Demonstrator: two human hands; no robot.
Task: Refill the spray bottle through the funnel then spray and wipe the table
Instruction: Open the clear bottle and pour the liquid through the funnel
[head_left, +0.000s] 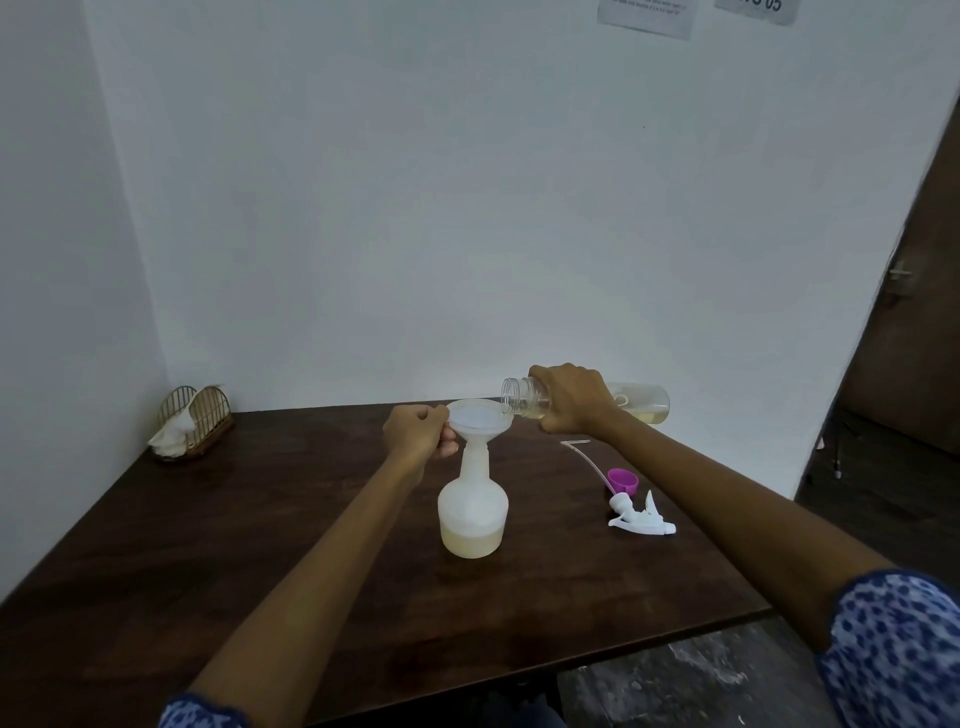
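A translucent white spray bottle (472, 512) stands uncapped on the dark wooden table (208, 545), with pale yellowish liquid in its bottom. A white funnel (480, 418) sits in its neck. My left hand (418, 431) grips the funnel's rim on the left. My right hand (569, 397) holds a clear refill bottle (644, 402) tipped on its side, its open mouth over the funnel's right edge. Some yellowish liquid lies in the refill bottle's lower side.
The white trigger spray head (641, 517) with its thin tube lies on the table to the right, next to a purple cap (622, 480). A gold wire holder (195, 418) with white cloth or tissue stands at the back left corner. The table's right edge drops to a dark floor.
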